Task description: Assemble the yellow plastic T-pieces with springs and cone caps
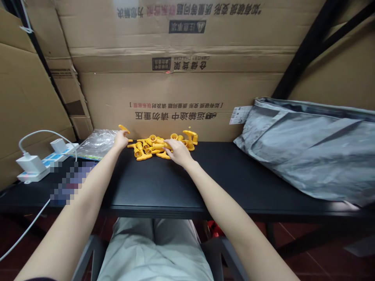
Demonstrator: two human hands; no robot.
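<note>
A pile of yellow plastic T-shaped handles [144,157] with hollow round sockets lies at the back of the black table, against the cardboard. Just left of the pile, my left hand [120,141] is closed on one yellow T-shaped handle [124,128], which sticks up above the fingers. My right hand [179,152] rests over the right half of the pile. Its thumb and fingers are closed around a yellow T-shaped handle [166,145], partly hidden by the hand. More pieces lie behind and right of this hand, one upright handle [190,136] among them.
Cardboard sheets [175,86] wall off the back and left. A clear plastic bag [98,143] lies left of the pile, near a white power strip [48,164] with chargers and cable. A big grey bag [307,144] fills the table's right side. A blurred-out item [70,183] lies by my left forearm.
</note>
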